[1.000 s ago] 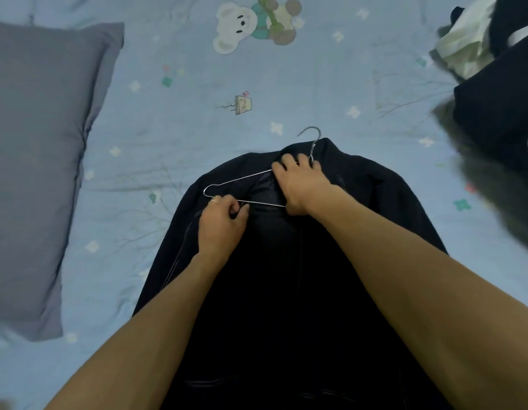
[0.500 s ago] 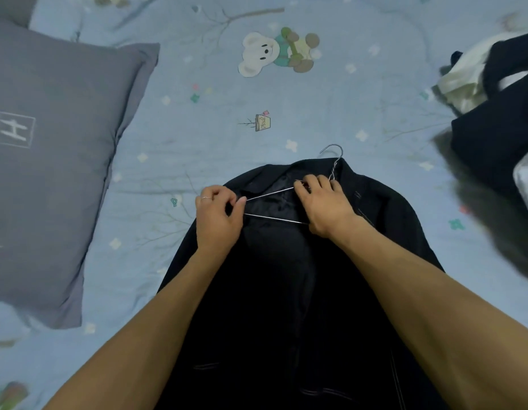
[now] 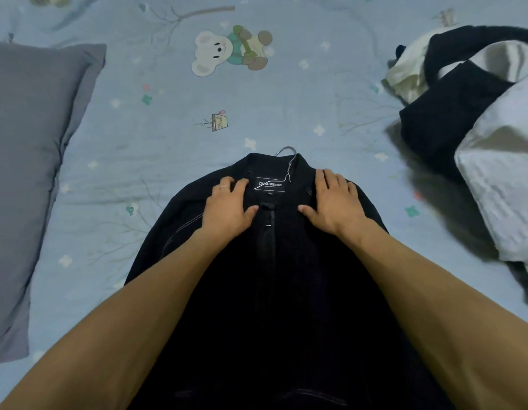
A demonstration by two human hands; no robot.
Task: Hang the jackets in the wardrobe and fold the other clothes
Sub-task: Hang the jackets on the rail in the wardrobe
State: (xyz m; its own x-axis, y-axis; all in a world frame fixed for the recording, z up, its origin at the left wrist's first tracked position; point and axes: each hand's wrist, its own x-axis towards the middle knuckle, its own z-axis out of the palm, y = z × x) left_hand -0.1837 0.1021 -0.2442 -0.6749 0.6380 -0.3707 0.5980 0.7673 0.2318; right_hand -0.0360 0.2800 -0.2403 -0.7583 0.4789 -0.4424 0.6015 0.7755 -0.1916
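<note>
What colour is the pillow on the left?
Plain grey pillow, shown in the head view.

We look down on a bed [image 3: 286,113] under a pale blue sheet [image 3: 168,149] printed with a bear [image 3: 227,51], bare twigs and small flowers. A grey pillow [image 3: 28,161] lies along its left side. The light is dim and bluish.
</note>
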